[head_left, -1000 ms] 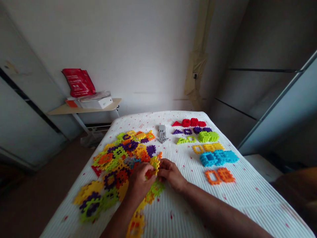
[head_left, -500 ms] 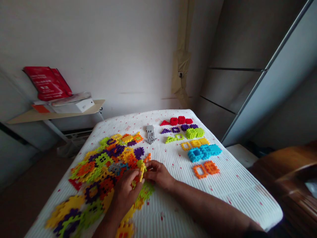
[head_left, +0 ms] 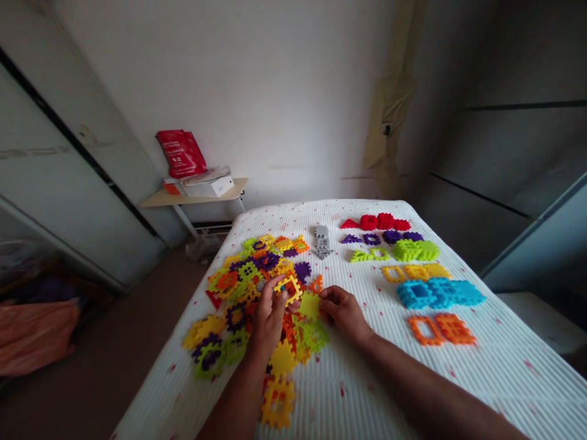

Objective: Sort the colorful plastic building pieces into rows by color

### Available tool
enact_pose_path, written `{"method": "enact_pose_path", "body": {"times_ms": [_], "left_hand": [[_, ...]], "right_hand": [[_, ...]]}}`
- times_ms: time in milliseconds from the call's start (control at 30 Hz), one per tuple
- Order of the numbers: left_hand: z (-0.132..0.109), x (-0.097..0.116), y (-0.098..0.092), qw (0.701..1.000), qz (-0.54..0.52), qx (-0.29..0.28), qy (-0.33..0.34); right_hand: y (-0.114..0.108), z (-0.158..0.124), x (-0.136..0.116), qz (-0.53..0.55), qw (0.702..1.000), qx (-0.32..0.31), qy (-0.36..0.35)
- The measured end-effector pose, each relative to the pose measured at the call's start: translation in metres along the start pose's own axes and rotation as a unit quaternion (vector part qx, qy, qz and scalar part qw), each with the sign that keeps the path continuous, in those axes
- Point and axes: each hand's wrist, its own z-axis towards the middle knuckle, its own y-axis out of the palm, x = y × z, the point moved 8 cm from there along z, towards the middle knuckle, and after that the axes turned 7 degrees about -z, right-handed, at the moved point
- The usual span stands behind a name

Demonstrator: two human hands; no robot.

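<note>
Left grip (head_left: 270, 321) over ribbed white bedspread (head_left: 389, 391)

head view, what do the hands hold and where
Left hand pinches a yellow frame block by its left edge; right hand holds a lime square block by its right edge.

Left hand (head_left: 269, 321) gripping a yellow interlocking block (head_left: 288, 287) above piled pieces (head_left: 238, 284)
</note>
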Motion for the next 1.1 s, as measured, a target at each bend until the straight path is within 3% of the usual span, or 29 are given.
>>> {"method": "enact_pose_path", "body": {"times_ms": [167, 333, 467, 533, 633, 933, 1033, 1100], "left_hand": [[-0.001, -0.002, 0.002, 0.999, -0.046, -0.005, -0.019], [-0.003, -0.007, 0.005, 0.999, -0.04, -0.021, -0.028], [-0.004, -0.009, 0.006, 0.999, 0.031, -0.03, -0.009], [-0.005, -0.005, 0.006, 0.996, 0.075, -0.024, 0.037], [-0.007, -0.001, 0.01, 0.99, 0.113, -0.03, 0.082], [-0.014, 0.0, 0.024, 0.99, 0.118, -0.05, 0.061], [-0.015, -0.003, 0.023, 0.989, 0.13, -0.059, 0.049], [-0.013, -0.005, 0.02, 0.99, 0.114, -0.068, 0.038]], "right_hand": [[0.004, -0.005, -0.008, -0.159, 0.984, -0.002, -0.082], [-0.001, -0.016, -0.043, -0.288, 0.936, 0.049, -0.196], [0.016, -0.037, -0.083, -0.356, 0.858, 0.012, -0.369], [0.025, -0.045, -0.092, -0.413, 0.814, -0.003, -0.407], [0.032, -0.047, -0.098, -0.491, 0.771, -0.013, -0.407], [0.046, -0.048, -0.103, -0.597, 0.688, -0.062, -0.407], [0.032, -0.044, -0.112, -0.608, 0.676, -0.1, -0.405], [0.005, -0.036, -0.124, -0.607, 0.686, -0.117, -0.384]]}}
